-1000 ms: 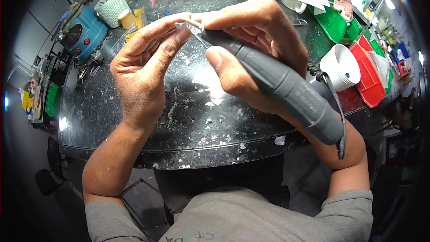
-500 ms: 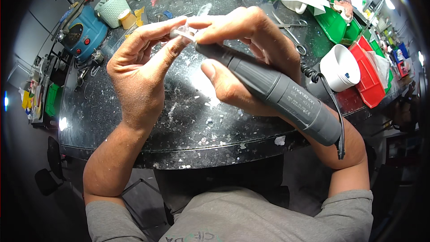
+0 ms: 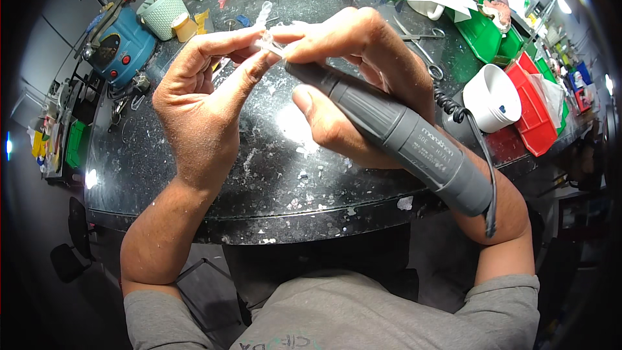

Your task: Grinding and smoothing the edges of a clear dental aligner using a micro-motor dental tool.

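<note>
Between the thumb and fingers of my left hand (image 3: 206, 100) is a small clear plastic piece (image 3: 264, 16), curved and knobbly like a dental splint. Its upper end sticks up above the fingertips; the rest is partly hidden by them. My right hand (image 3: 376, 58) is wrapped round a thick black rotary handpiece (image 3: 402, 133), held slantwise with its nose toward the clear piece. The tool's tip meets or nearly meets the piece; contact cannot be made out. Fingers of both hands come close together there. A coiled black cord (image 3: 448, 105) hangs beside the right wrist.
White crumbs lie over the black worktop (image 3: 259, 185). Scissors (image 3: 424, 55), a white tub (image 3: 490, 98), a red bin (image 3: 528, 107) and a green bin (image 3: 476, 32) stand right. At the far left are a blue machine (image 3: 120, 52) and a pale basket (image 3: 163, 14).
The clear piece has been turned in my left fingers, so its free end now points up instead of toward the right. The handpiece has shifted very slightly.
</note>
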Tool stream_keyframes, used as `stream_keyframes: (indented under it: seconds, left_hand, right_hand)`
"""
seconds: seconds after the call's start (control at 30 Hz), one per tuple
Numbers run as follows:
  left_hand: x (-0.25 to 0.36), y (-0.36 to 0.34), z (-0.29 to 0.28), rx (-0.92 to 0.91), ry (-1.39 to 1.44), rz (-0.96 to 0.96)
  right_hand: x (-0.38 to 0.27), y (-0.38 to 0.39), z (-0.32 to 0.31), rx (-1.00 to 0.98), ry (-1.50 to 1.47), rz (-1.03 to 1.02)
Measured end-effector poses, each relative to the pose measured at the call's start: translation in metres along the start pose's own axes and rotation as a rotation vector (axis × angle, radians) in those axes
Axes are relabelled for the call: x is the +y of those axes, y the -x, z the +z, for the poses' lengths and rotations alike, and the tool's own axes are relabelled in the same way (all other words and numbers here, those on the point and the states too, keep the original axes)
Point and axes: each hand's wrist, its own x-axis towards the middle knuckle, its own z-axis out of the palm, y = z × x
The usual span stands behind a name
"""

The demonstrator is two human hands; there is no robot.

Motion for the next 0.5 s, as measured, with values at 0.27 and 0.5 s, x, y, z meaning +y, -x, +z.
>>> stream_keyframes:
  seconds: [0.27,0.5]
  left_hand:
    - [-0.0032,0.0,-0.001,-0.003,0.017,0.017]
    - [-0.007,-0.0002,-0.0031,-0.018,0.011,0.061]
  right_hand:
    - [-0.0011,0.0011,-0.0005,-0.047,0.028,0.023]
    - [-0.004,0.0014,-0.0034,-0.039,-0.037,0.061]
